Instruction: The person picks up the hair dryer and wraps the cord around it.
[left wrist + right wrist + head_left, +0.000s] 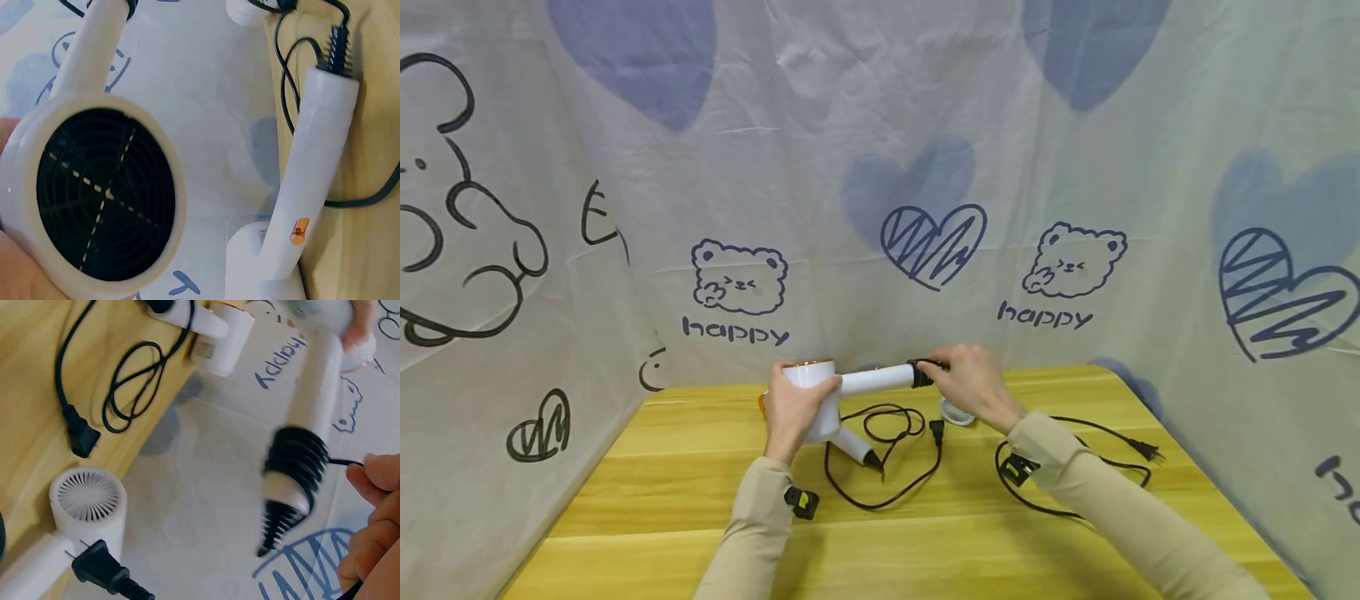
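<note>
Hair dryer (856, 383) held above table (880, 550), near far edge.

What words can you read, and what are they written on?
"happy": back cloth, under the left bear.
"happy": back cloth, under the right bear.
"h", next letter cut off: right cloth.
"E"-like mark: left cloth; maybe just drawing.
Too small to read: sticker on the hair dryer lying left.
Too blurred: patch on the held hair dryer.

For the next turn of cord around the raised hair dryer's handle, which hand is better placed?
Likely the right hand: it pinches the black cord leading from the coils wound around the handle. The left hand is occupied, gripping the hair dryer's barrel.
</note>
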A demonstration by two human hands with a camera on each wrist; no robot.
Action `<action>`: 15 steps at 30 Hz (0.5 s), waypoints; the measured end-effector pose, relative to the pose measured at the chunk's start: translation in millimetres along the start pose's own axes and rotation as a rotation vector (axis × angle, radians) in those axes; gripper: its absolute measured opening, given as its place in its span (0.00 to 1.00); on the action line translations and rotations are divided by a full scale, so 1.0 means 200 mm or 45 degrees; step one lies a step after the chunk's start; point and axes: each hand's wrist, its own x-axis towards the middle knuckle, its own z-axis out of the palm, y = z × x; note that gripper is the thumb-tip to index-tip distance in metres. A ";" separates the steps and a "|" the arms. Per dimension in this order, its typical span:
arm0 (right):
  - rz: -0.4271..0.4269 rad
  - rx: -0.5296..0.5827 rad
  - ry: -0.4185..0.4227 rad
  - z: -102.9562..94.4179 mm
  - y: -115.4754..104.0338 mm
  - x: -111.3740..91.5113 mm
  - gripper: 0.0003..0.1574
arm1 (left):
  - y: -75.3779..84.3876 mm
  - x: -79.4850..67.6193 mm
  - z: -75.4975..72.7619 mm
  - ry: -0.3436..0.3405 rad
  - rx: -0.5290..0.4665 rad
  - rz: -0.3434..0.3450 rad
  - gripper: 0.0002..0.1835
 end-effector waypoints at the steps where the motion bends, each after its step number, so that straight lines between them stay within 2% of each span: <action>1: -0.022 -0.004 0.022 0.01 0.00 -0.01 0.16 | 0.00 0.00 0.00 0.016 -0.008 -0.008 0.47; 6: -0.079 0.003 0.075 0.05 -0.01 -0.05 0.16 | 0.00 -0.01 0.00 0.085 -0.065 -0.030 0.49; 12: -0.165 -0.038 0.043 0.09 0.00 -0.08 0.19 | -0.01 -0.01 0.00 0.166 -0.142 -0.016 0.49; 15: -0.228 -0.006 0.029 0.12 0.01 -0.10 0.19 | -0.03 0.00 -0.01 0.204 -0.188 -0.047 0.49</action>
